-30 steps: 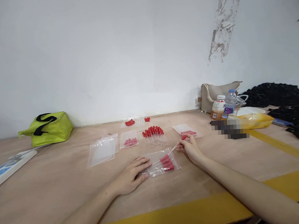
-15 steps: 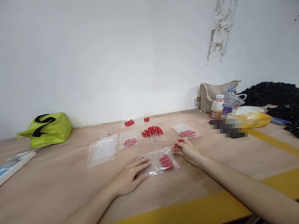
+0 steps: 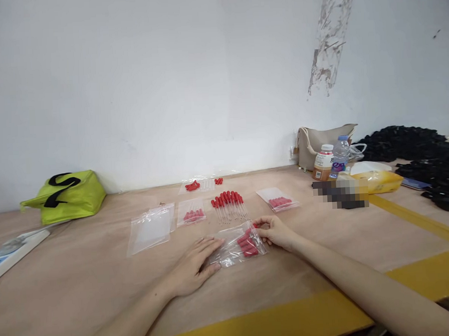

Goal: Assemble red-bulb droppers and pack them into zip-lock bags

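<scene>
In the head view, I see the left hand flat, fingers loosely spread, on the left end of a clear bag. The right hand pinches a red-ended stick at its right end. Brown tabletop stretches to the yellow-taped near edge. The white-capped bottle's lettering is illegible.

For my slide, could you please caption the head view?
Left hand on zip bag; right hand holding red-bulbed dropper at its opening.

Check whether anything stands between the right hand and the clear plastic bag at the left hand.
Nothing visible does: the bag has the right hand at its right end and the left hand at its left; loose, slim red-bulbed droppers lie beyond it.
</scene>
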### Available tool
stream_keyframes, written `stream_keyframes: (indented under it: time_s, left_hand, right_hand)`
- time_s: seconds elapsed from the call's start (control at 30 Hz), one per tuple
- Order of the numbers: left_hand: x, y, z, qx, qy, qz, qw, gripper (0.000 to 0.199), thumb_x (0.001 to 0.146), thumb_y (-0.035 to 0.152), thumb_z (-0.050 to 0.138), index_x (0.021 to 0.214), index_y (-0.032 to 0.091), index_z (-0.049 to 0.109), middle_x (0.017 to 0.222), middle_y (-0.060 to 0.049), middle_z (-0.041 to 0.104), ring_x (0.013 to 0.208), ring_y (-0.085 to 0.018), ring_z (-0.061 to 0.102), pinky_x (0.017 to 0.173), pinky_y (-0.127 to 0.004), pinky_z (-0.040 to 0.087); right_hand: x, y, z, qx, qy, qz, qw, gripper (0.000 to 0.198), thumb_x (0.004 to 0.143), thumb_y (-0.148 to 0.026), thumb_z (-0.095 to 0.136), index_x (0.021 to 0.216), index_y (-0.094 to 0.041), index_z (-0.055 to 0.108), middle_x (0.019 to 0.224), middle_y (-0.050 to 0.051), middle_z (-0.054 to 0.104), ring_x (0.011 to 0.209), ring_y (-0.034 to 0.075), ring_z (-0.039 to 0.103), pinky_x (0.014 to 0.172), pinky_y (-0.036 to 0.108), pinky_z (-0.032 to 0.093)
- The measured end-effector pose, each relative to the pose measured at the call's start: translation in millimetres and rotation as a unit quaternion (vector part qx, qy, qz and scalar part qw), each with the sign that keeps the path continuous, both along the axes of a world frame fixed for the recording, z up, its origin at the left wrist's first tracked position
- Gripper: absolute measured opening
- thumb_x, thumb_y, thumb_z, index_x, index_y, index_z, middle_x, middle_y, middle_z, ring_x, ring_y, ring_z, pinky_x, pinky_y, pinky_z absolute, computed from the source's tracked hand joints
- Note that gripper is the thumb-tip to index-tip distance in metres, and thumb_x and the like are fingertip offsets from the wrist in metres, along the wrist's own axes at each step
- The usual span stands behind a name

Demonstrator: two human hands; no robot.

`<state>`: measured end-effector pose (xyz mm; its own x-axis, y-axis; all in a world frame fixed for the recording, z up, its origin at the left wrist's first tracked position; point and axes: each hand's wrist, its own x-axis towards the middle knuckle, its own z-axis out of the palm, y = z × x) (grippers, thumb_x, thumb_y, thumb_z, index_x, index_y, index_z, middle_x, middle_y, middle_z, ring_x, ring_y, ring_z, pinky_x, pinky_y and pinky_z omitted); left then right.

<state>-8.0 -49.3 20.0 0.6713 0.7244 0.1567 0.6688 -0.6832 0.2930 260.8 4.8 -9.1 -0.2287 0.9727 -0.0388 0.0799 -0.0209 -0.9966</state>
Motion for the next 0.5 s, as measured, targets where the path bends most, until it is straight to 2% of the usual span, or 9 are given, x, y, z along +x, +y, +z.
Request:
stream_keyframes:
  time_s: [0.13, 0.2, 0.27, 0.37, 0.43, 0.5]
  left_hand:
    - [-0.2, 1.0, -1.0, 0.000, 0.011, 0.001, 1.000, 0.047, 0.088, 0.040, 0.037, 0.133, 0.028, 0.027, 0.136, -0.001, 0.036, 0.125, -0.021, 0.029, 0.104, -0.042, 0.024]
    - [-0.2, 1.4, -1.0, 0.000, 0.014, 0.000, 1.000, 0.047, 0.088, 0.040, 0.036, 0.133, 0.028, 0.027, 0.135, -0.002, 0.036, 0.125, -0.021, 0.029, 0.104, -0.042, 0.024]
    - [0.0, 1.5, -1.0, 0.002, 0.015, -0.002, 1.000, 0.046, 0.089, 0.040, 0.035, 0.133, 0.029, 0.028, 0.135, -0.002, 0.036, 0.125, -0.021, 0.029, 0.104, -0.043, 0.023]
    - [0.1, 1.7, -1.0, 0.000, 0.020, -0.008, 1.000, 0.042, 0.089, 0.040, 0.034, 0.131, 0.032, 0.032, 0.136, 0.000, 0.035, 0.126, -0.022, 0.028, 0.104, -0.044, 0.022]
    - [-0.1, 1.9, -1.2, -0.003, 0.022, -0.013, 1.000, 0.041, 0.089, 0.040, 0.034, 0.129, 0.034, 0.035, 0.137, 0.001, 0.033, 0.126, -0.022, 0.028, 0.104, -0.044, 0.022]
    - [-0.3, 2.2, -1.5, -0.005, 0.019, -0.015, 1.000, 0.040, 0.089, 0.040, 0.035, 0.129, 0.033, 0.035, 0.137, 0.000, 0.033, 0.126, -0.022, 0.027, 0.104, -0.044, 0.022]
  right_hand:
    - [-6.1, 1.2, 3.0, -0.004, -0.044, 0.058, 0.997, 0.027, 0.067, -0.033, 0.061, 0.087, -0.014, 0.062, 0.041, -0.008, 0.049, 0.031, 0.004, 0.038, 0.032, 0.015, 0.028]
    - [-11.6, 2.0, 4.1, 0.001, -0.055, 0.031, 0.998, 0.025, 0.069, -0.033, 0.058, 0.082, -0.013, 0.064, 0.040, -0.007, 0.049, 0.030, 0.004, 0.036, 0.031, 0.016, 0.028]
    - [-17.4, 3.1, 3.7, 0.023, -0.060, -0.021, 0.998, 0.020, 0.067, -0.031, 0.059, 0.068, -0.011, 0.063, 0.042, -0.005, 0.051, 0.032, 0.004, 0.037, 0.032, 0.016, 0.029]
    - [-21.4, 5.7, 2.3, 0.080, -0.065, -0.100, 0.990, 0.017, 0.058, -0.022, 0.065, 0.052, -0.013, 0.053, 0.044, -0.004, 0.052, 0.039, 0.005, 0.043, 0.038, 0.016, 0.033]
    - [-18.8, 8.0, 2.7, 0.065, -0.055, -0.122, 0.989, 0.013, 0.058, -0.019, 0.064, 0.060, -0.015, 0.051, 0.044, -0.006, 0.051, 0.037, 0.005, 0.043, 0.036, 0.015, 0.032]
    - [-13.3, 9.8, 4.4, 0.001, -0.032, -0.106, 0.994, 0.012, 0.066, -0.022, 0.057, 0.074, -0.017, 0.051, 0.045, -0.008, 0.051, 0.029, 0.005, 0.038, 0.030, 0.015, 0.025]
